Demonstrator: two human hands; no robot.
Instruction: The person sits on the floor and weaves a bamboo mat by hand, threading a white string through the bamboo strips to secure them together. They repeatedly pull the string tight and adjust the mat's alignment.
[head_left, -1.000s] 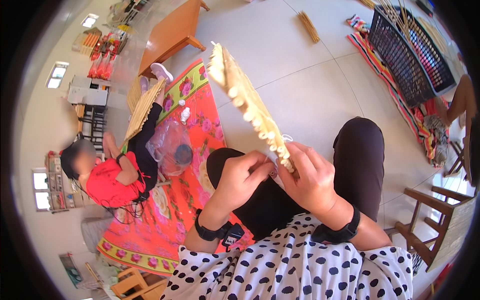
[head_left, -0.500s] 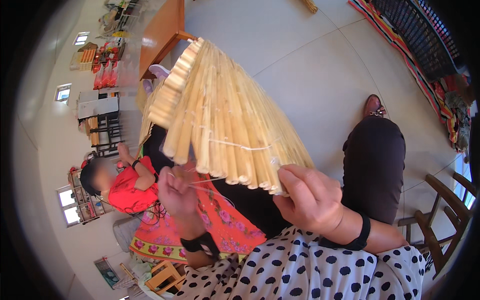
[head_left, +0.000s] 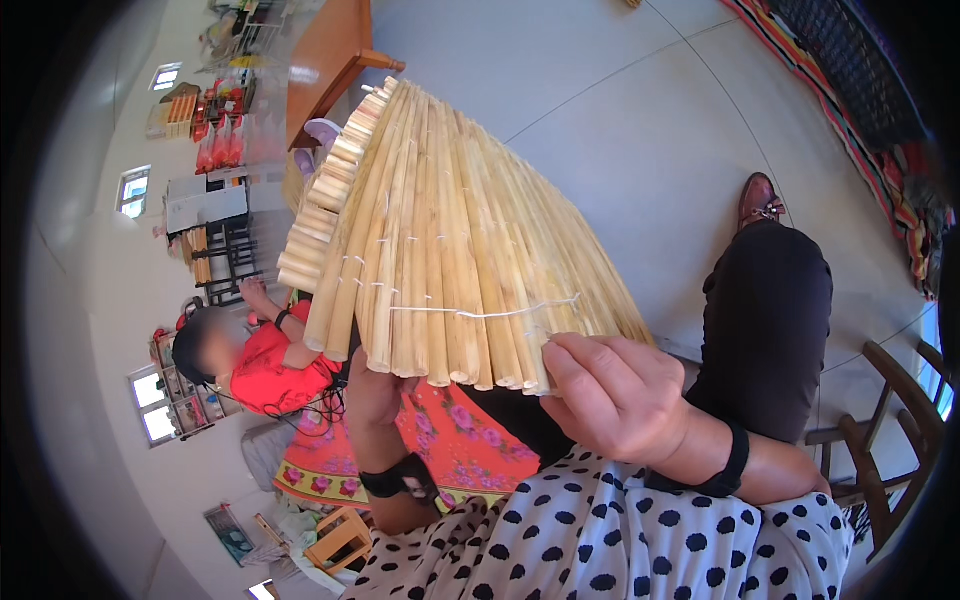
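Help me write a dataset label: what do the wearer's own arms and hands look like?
A white top with black dots leaves the forearms bare. The right hand is ungloved, with a black strap at its wrist; the left hand, partly hidden, has a wide black band.

My stalk mat [head_left: 460, 230] is pale straw-yellow, its thread [head_left: 485, 315] white. My blouse [head_left: 620, 530] is white with black dots; my trousers [head_left: 765, 320] look dark brown, perhaps black. The floor cloth [head_left: 455, 450] is red with pink flowers; my shoe [head_left: 760, 203] is burgundy.
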